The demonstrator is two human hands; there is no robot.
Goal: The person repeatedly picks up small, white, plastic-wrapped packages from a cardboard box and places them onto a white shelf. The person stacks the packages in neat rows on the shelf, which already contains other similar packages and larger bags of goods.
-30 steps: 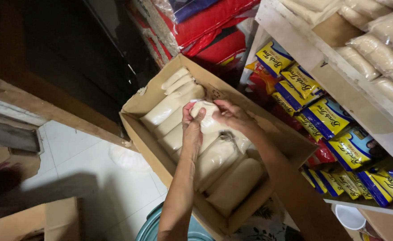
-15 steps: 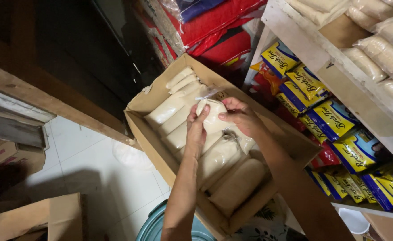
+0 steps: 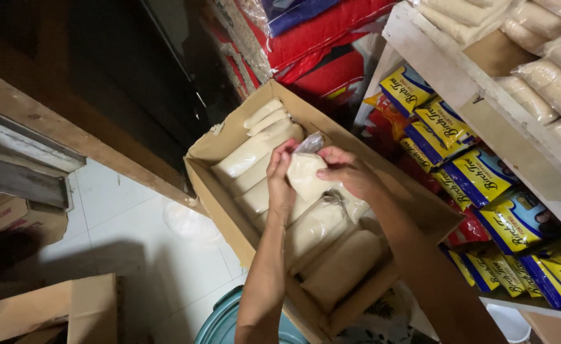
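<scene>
- Both hands now grip one clear plastic bag of pale off-white grain or flour [image 3: 306, 175], raised a little above the packed rows in the open cardboard box [image 3: 226, 137].
- Left hand [image 3: 280, 181]: fingers curled round the bag's left side, thumb pressed on its face, closed on it.
- Right hand [image 3: 346, 171]: fingers wrapped over the bag's right side and top, near the twisted clear neck that points toward the box's far corner.
- Change from the two earlier frames: the same bag sits in the same two-hand hold, but its knotted end stands more clear of the row now; reads as the bag being freed from the box, though it is not past the rim.
- Hands and bag lie over the middle of the box, closer to its far-left half; the near-right end shows two flat bags [image 3: 344, 267] untouched.
- More like bags stand packed along the far-left wall [image 3: 258, 143], same as before.
- View shift: the head camera moved slightly, so the box sits more centred and the shelf more to the right; the box itself does not look moved.
- Right of the box: white wooden shelf [image 3: 449, 70] with yellow-and-blue packets [image 3: 478, 175] under it and clear bags of grain [image 3: 551, 83] on top.
- Far side: red sacks [image 3: 331, 28]. Near edge: teal bin rim [image 3: 220, 322] below the box; white tiled floor [image 3: 121, 229] left.
</scene>
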